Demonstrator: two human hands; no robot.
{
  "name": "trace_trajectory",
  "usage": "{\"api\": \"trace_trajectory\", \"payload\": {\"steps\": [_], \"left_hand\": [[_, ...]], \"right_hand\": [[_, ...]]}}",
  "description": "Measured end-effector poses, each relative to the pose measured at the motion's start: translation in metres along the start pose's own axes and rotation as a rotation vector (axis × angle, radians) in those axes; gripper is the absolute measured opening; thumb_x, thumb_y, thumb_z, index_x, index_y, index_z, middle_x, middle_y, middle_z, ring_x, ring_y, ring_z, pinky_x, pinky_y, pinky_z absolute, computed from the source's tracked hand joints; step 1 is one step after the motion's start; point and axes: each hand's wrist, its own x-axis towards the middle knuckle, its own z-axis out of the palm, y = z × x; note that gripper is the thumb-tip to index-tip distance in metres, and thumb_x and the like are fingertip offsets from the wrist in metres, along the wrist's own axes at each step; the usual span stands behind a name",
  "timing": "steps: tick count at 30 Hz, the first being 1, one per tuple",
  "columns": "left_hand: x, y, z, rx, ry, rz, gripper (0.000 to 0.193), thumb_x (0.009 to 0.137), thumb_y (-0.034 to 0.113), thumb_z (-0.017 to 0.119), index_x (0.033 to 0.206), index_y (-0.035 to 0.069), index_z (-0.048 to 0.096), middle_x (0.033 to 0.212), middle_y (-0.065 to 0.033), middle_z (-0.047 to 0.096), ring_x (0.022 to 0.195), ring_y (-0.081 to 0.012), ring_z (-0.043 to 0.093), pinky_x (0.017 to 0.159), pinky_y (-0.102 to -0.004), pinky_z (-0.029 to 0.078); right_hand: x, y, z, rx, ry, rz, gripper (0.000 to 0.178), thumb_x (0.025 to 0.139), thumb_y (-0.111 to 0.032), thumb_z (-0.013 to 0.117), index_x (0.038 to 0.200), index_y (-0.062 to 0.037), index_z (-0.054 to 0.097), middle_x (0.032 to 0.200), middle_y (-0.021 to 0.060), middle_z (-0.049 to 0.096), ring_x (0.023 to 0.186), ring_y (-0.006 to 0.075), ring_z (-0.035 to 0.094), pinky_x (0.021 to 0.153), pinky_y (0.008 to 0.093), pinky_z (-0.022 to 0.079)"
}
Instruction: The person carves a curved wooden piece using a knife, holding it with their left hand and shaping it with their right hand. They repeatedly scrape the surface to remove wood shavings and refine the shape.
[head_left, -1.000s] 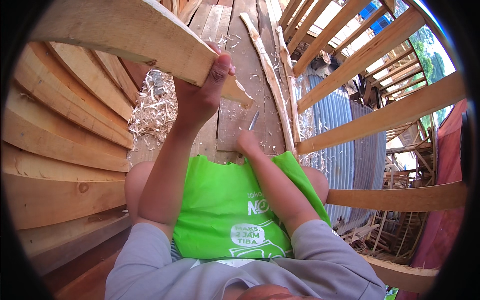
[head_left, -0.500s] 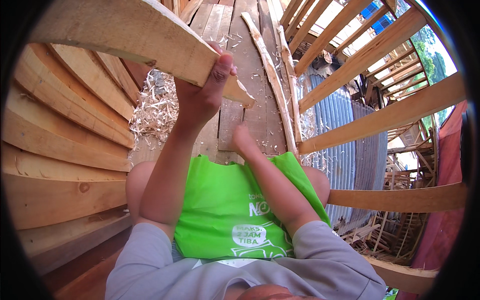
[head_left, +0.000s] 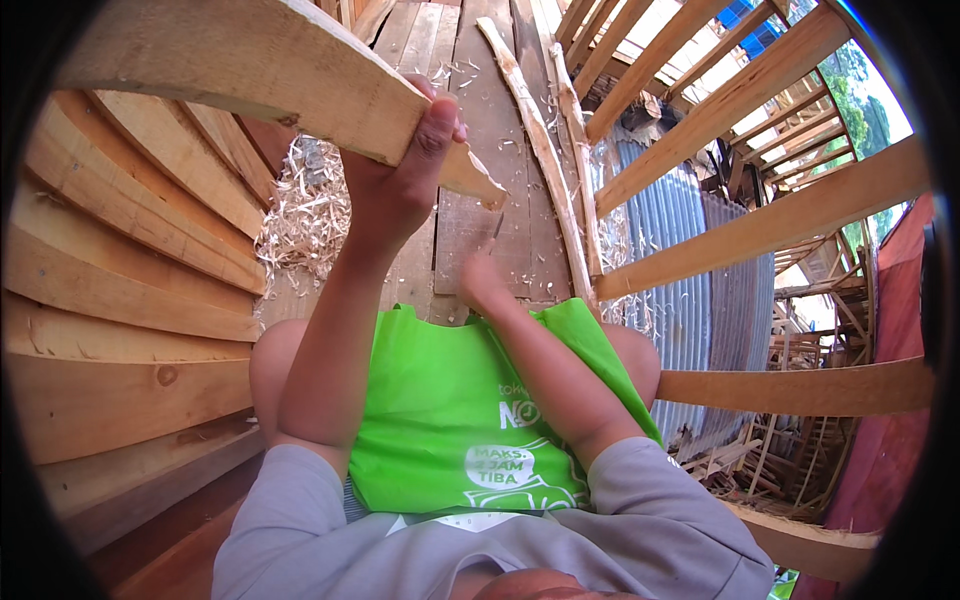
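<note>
My left hand (head_left: 405, 185) is closed round the narrow end of a long, curved wooden board (head_left: 270, 75), thumb across its near edge. The board is held up off the floor and runs out to the upper left. Its tip (head_left: 480, 185) beyond my fingers looks rough and freshly cut. Just below that tip, my right hand (head_left: 482, 278) is closed on a knife-like tool with a thin dark blade (head_left: 497, 228), pointing up toward the board's end. Motion blurs the right hand and hides the tool's handle. A bright green cloth (head_left: 450, 370) covers my lap.
Curled wood shavings (head_left: 300, 215) are heaped left of my arm and scattered on the plank floor (head_left: 460, 110). Curved planks (head_left: 130, 300) line the left side. Two peeled poles (head_left: 540, 140) lie ahead. Wooden ribs (head_left: 770, 225) stand at the right, above corrugated metal sheets (head_left: 665, 270).
My right hand has shifted slightly left and the blade has tilted, its tip now leaning to the right. The board and my left hand have moved only a little in the picture.
</note>
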Motion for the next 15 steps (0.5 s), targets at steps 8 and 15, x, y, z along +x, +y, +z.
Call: {"api": "trace_trajectory", "payload": {"steps": [8,15], "left_hand": [[-0.001,-0.002,0.004,-0.03,0.037,-0.027,0.013,0.095,0.005,0.064,0.103,0.002,0.055,0.084,-0.0051,0.062,0.076,-0.0122,0.062,0.07,-0.0274,0.052],[-0.004,0.003,0.018,-0.065,0.034,-0.051,0.014,0.095,0.007,0.065,0.103,0.002,0.055,0.085,-0.0048,0.062,0.077,-0.0119,0.062,0.07,-0.0267,0.052]], "right_hand": [[-0.002,-0.019,0.015,0.286,-0.075,-0.164,0.032,0.077,-0.018,0.062,0.102,-0.0005,0.072,0.096,0.0253,0.069,0.094,0.0422,0.067,0.085,0.0463,0.054],[0.0,0.0,0.001,0.629,0.272,0.233,0.03,0.076,-0.002,0.059,0.104,0.0075,0.063,0.096,0.0314,0.066,0.088,0.045,0.067,0.08,0.0487,0.055]]}}
